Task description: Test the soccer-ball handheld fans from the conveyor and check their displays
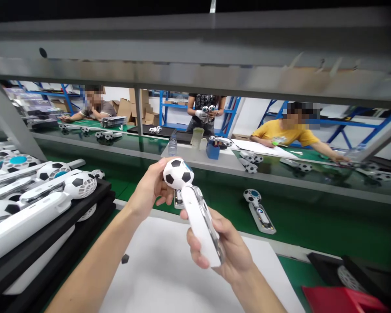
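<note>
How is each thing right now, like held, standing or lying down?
Held soccer-ball device: tilted
Left hand: fingers curled at its ball
Right hand: closed around its handle
Device on green surface: lying, inside showing
Bottle: standing upright
Black trays: stacked, loaded
White sheet: spread flat
</note>
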`<state>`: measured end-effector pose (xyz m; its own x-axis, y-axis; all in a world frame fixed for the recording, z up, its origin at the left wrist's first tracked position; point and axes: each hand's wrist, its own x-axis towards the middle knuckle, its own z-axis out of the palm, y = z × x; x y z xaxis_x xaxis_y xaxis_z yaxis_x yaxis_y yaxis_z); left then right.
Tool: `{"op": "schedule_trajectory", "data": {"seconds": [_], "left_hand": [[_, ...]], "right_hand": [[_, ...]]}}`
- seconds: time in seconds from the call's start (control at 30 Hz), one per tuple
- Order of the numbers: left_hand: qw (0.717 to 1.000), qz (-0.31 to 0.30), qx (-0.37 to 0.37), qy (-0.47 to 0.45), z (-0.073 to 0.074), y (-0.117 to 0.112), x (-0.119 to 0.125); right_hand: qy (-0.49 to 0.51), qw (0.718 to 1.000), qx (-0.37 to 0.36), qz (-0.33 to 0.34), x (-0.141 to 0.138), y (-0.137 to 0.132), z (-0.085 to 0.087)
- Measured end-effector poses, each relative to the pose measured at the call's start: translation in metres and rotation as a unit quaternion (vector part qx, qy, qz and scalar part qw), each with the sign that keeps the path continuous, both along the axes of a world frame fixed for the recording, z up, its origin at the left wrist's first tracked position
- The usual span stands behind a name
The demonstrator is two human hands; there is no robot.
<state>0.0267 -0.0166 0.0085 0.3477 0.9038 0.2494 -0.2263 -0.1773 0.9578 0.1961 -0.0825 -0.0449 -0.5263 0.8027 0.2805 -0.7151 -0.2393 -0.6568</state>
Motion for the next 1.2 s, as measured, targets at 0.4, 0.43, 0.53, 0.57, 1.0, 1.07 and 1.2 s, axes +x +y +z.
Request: {"op": "schedule_trajectory", "data": {"seconds": [0.4,0.43,0.53,0.57,1.0,1.07,1.2], "left_hand": [[0.991,-0.061,0.004,0.118,0.007,-0.019,0.010],[0.992,-0.058,0.004,0.116,0.007,-0.020,0.010],[0.992,-0.060,-0.003,0.108,0.009,-0.023,0.010],[0.992,-0.063,-0.005,0.105,0.009,-0.023,0.009],[0.993,-0.019,0.009,0.120,0.009,-0.022,0.009],[0.993,-0.011,0.025,0.112,0.008,-0.020,0.008],[0.992,0.016,0.052,0.112,0.006,-0.014,0.005]], "right_hand": [[-0.211,0.937,0.050,-0.273,-0.005,-0.019,0.011],[-0.227,0.934,0.054,-0.270,-0.004,-0.020,0.012],[-0.266,0.928,0.100,-0.241,-0.001,-0.023,0.015],[-0.273,0.925,0.115,-0.238,0.000,-0.024,0.016],[-0.243,0.934,0.064,-0.254,0.004,-0.023,0.014],[-0.234,0.938,0.065,-0.248,0.004,-0.022,0.015],[-0.236,0.937,0.065,-0.249,0.004,-0.024,0.017]]}}
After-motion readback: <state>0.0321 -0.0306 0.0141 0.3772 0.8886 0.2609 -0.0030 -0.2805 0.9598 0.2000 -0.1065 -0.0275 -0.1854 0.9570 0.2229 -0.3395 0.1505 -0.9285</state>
